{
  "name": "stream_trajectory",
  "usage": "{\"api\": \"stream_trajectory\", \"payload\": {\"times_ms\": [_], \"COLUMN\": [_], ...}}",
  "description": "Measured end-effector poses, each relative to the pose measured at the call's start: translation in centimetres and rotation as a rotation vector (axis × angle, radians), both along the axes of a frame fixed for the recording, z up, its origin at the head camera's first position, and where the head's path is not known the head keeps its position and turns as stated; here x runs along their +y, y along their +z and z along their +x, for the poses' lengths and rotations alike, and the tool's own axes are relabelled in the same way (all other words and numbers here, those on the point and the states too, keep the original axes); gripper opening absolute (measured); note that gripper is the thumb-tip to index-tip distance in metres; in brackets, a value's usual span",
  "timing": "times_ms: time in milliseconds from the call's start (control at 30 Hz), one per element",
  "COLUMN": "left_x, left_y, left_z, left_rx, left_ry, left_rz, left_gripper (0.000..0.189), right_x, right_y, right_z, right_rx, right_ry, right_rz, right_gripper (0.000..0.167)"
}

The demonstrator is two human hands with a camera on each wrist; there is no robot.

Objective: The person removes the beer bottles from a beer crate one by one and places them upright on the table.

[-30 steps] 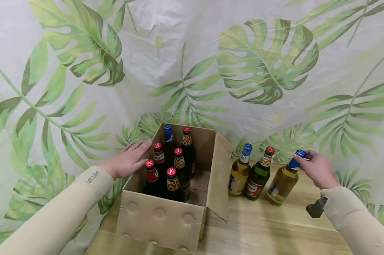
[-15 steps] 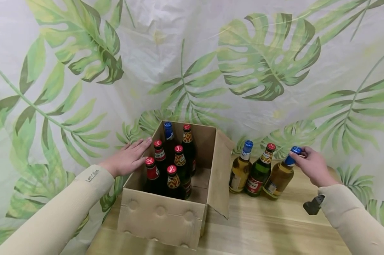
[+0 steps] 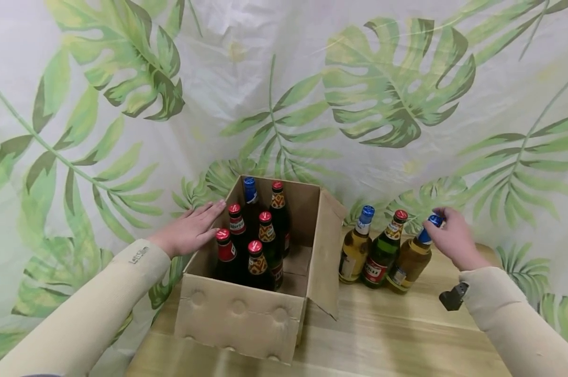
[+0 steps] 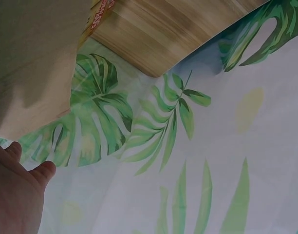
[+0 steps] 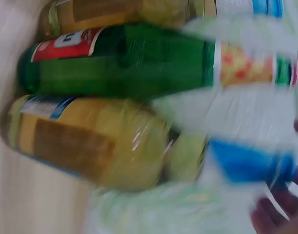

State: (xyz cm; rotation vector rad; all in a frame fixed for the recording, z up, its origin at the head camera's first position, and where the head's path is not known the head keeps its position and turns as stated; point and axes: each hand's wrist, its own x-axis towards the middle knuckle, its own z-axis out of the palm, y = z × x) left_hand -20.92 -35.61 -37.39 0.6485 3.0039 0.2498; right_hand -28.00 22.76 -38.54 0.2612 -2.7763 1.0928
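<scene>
My right hand point(image 3: 457, 240) pinches the blue-foiled top of a pale-glass beer bottle point(image 3: 410, 263). That bottle leans to the right, its base on the table beside a green beer bottle point(image 3: 380, 261). In the blurred right wrist view, fingertips point(image 5: 281, 197) are at the blue cap. A second blue-capped beer bottle point(image 3: 354, 259) stands left of the green one. At the left wall of an open cardboard box point(image 3: 236, 324), my left hand point(image 3: 187, 233) lies with straight fingers along the rim. Inside stand several beer bottles point(image 3: 266, 230) with red or blue caps.
The box's right flap point(image 3: 326, 256) hangs outward, close to the loose bottles. Bare wooden table point(image 3: 382, 335) shows in front of them. A leaf-patterned cloth point(image 3: 284, 94) hangs behind, and the table's corner point(image 4: 156, 73) appears in the left wrist view.
My right hand has moved left with the beer bottle, bringing it beside the green bottle and tilting it more to the right. The left hand has stayed at the box rim.
</scene>
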Motion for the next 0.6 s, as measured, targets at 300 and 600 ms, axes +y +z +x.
{"api": "stream_trajectory", "payload": {"times_ms": [300, 600], "left_x": [-0.4, -0.9], "left_y": [0.3, -0.5], "left_z": [0.0, -1.0], "left_rx": [0.013, 0.001], "left_ry": [-0.019, -0.031], "left_rz": [0.003, -0.050], "left_gripper": [0.065, 0.070], "right_x": [-10.7, -20.4], "right_y": [3.3, 3.7], "right_z": [3.7, 5.1], "right_rx": [0.175, -0.069], "right_ry": [0.350, 0.714], "right_rz": [0.061, -0.021], "right_gripper": [0.043, 0.043]}}
